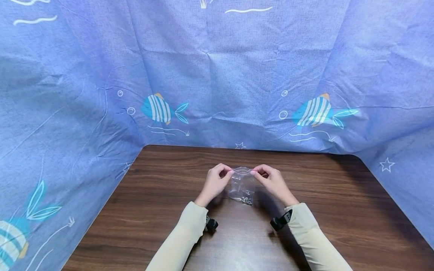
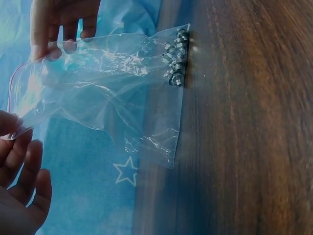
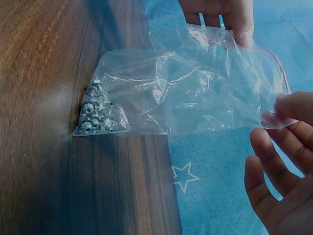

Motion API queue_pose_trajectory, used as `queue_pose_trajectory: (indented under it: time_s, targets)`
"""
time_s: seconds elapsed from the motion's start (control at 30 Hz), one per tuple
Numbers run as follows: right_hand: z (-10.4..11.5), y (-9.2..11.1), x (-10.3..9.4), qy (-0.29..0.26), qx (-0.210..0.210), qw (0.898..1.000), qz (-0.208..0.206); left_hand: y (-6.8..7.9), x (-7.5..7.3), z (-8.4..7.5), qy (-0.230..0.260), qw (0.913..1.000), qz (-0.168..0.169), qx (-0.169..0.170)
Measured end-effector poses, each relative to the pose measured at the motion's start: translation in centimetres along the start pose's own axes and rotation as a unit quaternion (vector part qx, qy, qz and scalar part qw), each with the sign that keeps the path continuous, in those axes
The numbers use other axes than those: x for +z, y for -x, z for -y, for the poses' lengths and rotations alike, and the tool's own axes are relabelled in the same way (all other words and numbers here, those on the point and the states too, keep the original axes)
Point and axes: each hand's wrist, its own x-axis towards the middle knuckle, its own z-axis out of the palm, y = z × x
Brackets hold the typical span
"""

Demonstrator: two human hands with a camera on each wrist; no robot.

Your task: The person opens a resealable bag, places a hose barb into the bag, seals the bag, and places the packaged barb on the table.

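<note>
A clear plastic zip bag (image 1: pixel 242 185) hangs upright between both hands, its bottom close over the table. My left hand (image 1: pixel 215 181) pinches one top corner between thumb and index finger, and the right hand (image 1: pixel 274 183) pinches the opposite corner. Along the mouth runs a thin pink-red seal line, and in the head view the two edges there bow apart. Several small silvery metal fasteners (image 3: pixel 98 110), resembling nuts and screws, are heaped in one bottom corner of the bag. The other fingers of each hand curve loosely away from the plastic.
A dark brown wood-grain table (image 1: pixel 152 210) lies under the arms. Blue cloth (image 1: pixel 210 75) with printed fish and stars hangs along its back and sides. Both wrists carry a small black camera, one on the left wrist (image 1: pixel 211 224) and one on the right wrist (image 1: pixel 280 221).
</note>
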Motion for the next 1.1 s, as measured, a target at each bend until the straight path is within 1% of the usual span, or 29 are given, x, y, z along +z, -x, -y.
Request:
queue_pose_trajectory:
  time_s: [0.17,0.3,0.47,0.63,0.8,0.93,1.1]
  targets:
    - [0.09,0.00,0.06,0.006,-0.004,1.000,-0.003,0.02,-0.03,-0.09,0.000,1.0000,0.000,-0.002]
    - [0.08,-0.03,0.04,0.005,0.004,1.000,0.002,0.00,0.00,0.00,0.002,1.0000,0.000,-0.006]
    - [0.01,-0.09,-0.01,-0.004,0.018,1.000,0.012,0.02,0.09,0.11,0.008,0.9998,0.010,-0.015]
    - [0.06,-0.22,0.06,-0.010,0.015,1.000,0.022,0.08,0.14,-0.13,0.011,0.9996,0.018,-0.020]
    - [0.28,-0.27,0.26,-0.008,0.017,0.999,0.028,0.11,0.28,-0.25,0.015,0.9995,0.013,-0.025]
    - [0.58,-0.31,0.36,-0.004,0.011,1.000,0.021,0.08,0.37,-0.22,0.012,0.9997,0.006,-0.018]
    - [0.43,-0.37,0.60,0.011,-0.014,1.000,0.008,0.03,0.49,-0.20,0.005,0.9999,-0.001,-0.009]
